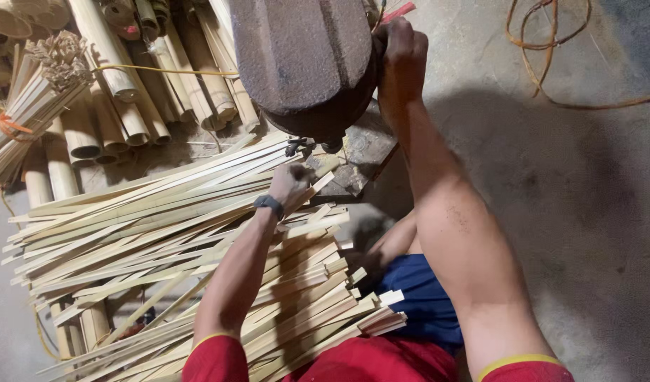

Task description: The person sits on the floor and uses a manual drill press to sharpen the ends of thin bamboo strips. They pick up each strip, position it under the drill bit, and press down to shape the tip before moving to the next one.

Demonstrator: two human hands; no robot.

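Bamboo slats [162, 233] lie in one big loose heap across the person's lap and out to the left, far too many and too overlapped to count; they look split and flat, pale yellow, most running the same way. By my reading the heap is work already cut, though whether it is waiting for the machine or has come off it cannot be told from this view. Behind it, at the top left, round bamboo culms [127, 106] lie side by side with their hollow ends showing, roughly a dozen or more visible, which suggests a fair stock of uncut material remains.

One heavy rust-brown machine head [303, 56] hangs over a small metal table [360, 152], with a dark tool tip just under it. One tied bundle of thin sticks [35, 99], bound with an orange cord, rests at the far left. One loop of orange wire [551, 56] lies on the concrete floor [587, 212] at the upper right.

Two hands are in view, both the person's own. The right hand [403, 53] is closed around a part at the side of the machine head; exactly what it grips is hidden. The left hand [291, 185], with one dark wristband [268, 204], is curled shut on a single slat [318, 185], holding its end just below the tool tip at the table's edge
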